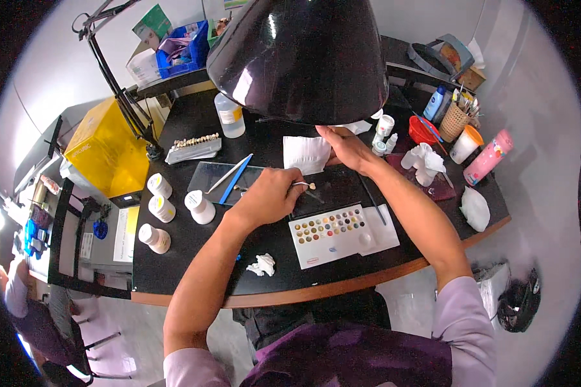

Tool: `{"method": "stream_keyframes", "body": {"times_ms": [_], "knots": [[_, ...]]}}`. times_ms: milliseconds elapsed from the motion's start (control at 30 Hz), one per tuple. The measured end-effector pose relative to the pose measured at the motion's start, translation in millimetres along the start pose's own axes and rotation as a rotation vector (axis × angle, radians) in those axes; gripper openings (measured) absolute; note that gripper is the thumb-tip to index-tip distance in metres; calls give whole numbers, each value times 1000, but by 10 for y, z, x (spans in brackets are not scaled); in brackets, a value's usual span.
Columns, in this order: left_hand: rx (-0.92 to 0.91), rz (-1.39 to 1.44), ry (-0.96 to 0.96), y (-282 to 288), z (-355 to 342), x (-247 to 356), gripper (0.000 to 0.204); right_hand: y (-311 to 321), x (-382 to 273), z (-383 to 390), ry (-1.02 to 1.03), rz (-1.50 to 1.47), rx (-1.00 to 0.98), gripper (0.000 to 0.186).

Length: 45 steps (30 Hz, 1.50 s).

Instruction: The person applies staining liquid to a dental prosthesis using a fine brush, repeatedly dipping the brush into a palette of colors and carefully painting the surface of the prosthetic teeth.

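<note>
My left hand is closed around a thin metal holder with a small tooth-coloured crown at its tip. Beyond it, my right hand pinches the right edge of a white paper tissue, which hangs under the lamp. Some of the right fingers are hidden behind the tissue. Close below both hands lies a white palette with rows of small coloured pans. A dark glass slab is left of my left hand, with a blue stick and a pale slim tool across it.
A large black lamp shade hangs low over the desk. White bottles stand at the left, near a shade guide. Crumpled tissue lies near the front edge. At the right are a red bowl and a pink bottle.
</note>
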State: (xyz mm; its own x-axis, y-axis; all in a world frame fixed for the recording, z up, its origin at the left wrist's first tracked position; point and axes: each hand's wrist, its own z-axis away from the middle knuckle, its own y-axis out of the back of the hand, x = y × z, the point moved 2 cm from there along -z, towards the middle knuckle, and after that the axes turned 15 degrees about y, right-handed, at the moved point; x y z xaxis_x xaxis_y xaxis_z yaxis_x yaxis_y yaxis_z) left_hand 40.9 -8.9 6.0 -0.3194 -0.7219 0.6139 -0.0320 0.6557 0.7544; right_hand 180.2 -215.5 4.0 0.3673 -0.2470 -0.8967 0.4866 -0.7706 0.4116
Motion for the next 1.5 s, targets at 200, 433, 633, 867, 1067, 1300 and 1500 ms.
{"method": "stream_keyframes", "body": {"times_ms": [200,433,633,867,1067,1300,1500], "knots": [[-6,23,19,-18,-3,-62,17,-48,-134,107,-25,-214,38,66],[-18,36,-2,4,-42,16,19,510,-766,291,620,44,773,38],[68,111,30,35,-8,25,23,927,-2045,510,1229,-144,813,19],[138,119,41,-12,-2,34,22,303,-3064,548,1379,53,503,71],[100,110,65,-15,-8,45,23,36,-3229,604,1355,466,769,73],[103,75,85,3,-38,-46,21,281,-3251,110,1543,354,612,50],[106,75,84,8,-40,-40,20,341,-3226,10,1649,314,628,52]]}}
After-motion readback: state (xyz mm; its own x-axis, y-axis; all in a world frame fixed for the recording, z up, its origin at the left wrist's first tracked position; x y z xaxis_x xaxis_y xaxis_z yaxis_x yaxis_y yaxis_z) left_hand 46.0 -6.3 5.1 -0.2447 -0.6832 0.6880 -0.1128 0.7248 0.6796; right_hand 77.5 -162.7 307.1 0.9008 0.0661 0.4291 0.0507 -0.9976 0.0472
